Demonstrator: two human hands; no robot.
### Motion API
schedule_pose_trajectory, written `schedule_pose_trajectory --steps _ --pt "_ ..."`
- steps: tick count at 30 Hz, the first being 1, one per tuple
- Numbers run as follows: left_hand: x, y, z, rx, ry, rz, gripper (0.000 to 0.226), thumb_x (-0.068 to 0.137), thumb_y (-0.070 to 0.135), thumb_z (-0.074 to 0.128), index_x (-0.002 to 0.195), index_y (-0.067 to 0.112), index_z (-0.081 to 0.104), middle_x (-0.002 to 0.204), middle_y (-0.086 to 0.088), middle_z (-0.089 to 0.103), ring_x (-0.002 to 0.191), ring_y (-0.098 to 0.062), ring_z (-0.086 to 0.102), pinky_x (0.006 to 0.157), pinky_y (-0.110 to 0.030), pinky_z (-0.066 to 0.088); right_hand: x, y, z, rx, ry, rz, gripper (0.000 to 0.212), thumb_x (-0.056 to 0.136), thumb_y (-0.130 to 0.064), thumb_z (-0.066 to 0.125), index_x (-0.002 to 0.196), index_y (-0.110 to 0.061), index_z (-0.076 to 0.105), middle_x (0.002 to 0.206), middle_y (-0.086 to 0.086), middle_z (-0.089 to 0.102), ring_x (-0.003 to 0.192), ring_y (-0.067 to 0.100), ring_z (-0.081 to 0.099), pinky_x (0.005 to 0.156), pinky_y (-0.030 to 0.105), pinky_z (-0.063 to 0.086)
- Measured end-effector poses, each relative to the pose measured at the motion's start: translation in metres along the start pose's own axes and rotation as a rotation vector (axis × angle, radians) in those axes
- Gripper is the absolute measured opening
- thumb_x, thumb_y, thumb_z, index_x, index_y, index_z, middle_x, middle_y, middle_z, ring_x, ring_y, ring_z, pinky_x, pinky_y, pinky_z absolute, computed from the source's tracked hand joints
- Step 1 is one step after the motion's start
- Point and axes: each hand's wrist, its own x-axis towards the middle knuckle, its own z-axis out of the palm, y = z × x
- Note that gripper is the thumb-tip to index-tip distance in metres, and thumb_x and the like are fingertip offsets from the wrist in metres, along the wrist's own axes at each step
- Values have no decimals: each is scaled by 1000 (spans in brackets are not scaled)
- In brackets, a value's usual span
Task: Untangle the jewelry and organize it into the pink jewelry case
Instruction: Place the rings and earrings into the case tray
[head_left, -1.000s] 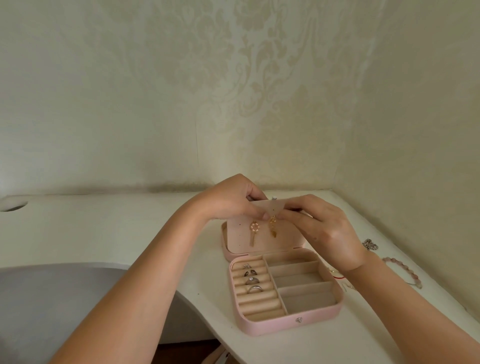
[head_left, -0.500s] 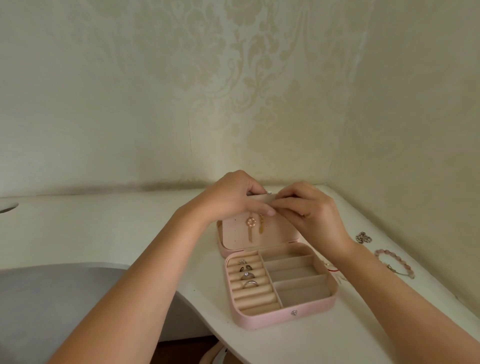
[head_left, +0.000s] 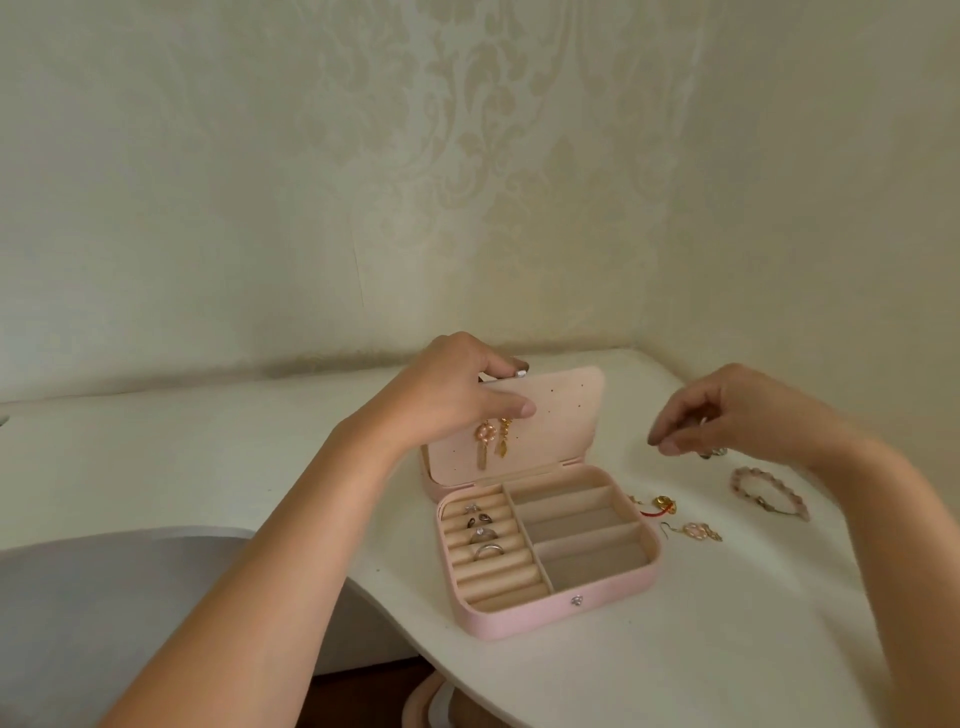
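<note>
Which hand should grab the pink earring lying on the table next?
Probably right. The right hand hovers free above the table near the pink earring, while the left hand grips the case lid.

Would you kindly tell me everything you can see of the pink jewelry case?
The pink jewelry case lies open on the white table, smooth pink outside, a small metal snap on its front wall. Its beige lining has ring rolls at left holding four rings and empty compartments at right. The lid stands up, two dangling earrings on its perforated panel; the left hand grips its top edge.
</note>
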Motion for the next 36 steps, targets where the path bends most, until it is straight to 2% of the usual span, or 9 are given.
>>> schedule_pose_trajectory --steps 3,8,11,14,18,23,27,31,36 --pt "2 3 0 -1 -23 -17 5 76 20 79 78 24 77 119 9 67 96 -6 64 85 -22 48 -13 10 -2 -136 -51 115 18 70 -14 84 66 -30 75 62 -11 68 55 -3 56 56 10 41" --pt "3 5 1 -10 13 -115 22 73 18 80 80 -1 73 64 -8 58 59 -17 43 55 -26 28 -15 8 15 -250 -259 154 16 63 -32 87 73 -29 75 68 -17 69 62 -4 57 61 15 39" --pt "5 7 -1 -43 52 -182 32 70 17 82 79 -10 67 66 -7 39 62 -16 33 59 -26 20 -10 8 25 -326 -288 187 21 59 -39 88 67 -30 72 65 -18 69 63 -5 59 63 16 41" --pt "9 10 -2 -51 70 -244 24 71 17 83 83 -1 73 62 -2 48 58 -14 42 52 -20 29 -5 8 31 -398 -276 196 18 61 -35 88 61 -31 70 62 -14 68 61 -2 57 63 20 43" --pt "13 12 -4 -79 65 -329 37 69 18 84 100 4 73 94 -6 70 85 -17 63 67 -20 39 -3 5 34 -458 -311 212 7 70 -29 82 72 -27 76 77 -5 73 72 7 62 70 26 48" --pt "20 19 -8 -92 51 -435 30 65 13 86 90 9 70 76 1 64 78 -19 59 73 -24 44 -8 -1 35 -534 -362 180 16 81 -30 71 87 -16 76 83 0 71 62 7 50 54 20 35" --pt "23 23 -10 -47 23 -444 38 69 15 84 103 5 70 79 0 65 84 -23 62 83 -28 48 -16 -1 31 -497 -330 146 7 78 -29 73 74 -23 71 70 -10 63 57 2 49 47 13 32" --pt "20 31 -16 84 -64 -416 43 69 19 85 108 10 70 98 -2 67 95 -20 62 85 -24 47 -18 5 18 -202 -194 64 18 75 -13 73 63 -18 61 67 -4 70 64 8 58 62 25 41" --pt "19 40 -15 198 -50 -393 43 72 19 83 112 9 68 103 -3 66 90 -17 57 77 -21 40 -16 0 14 106 -137 -5 16 78 3 69 84 -12 67 73 8 73 62 14 60 62 24 47"
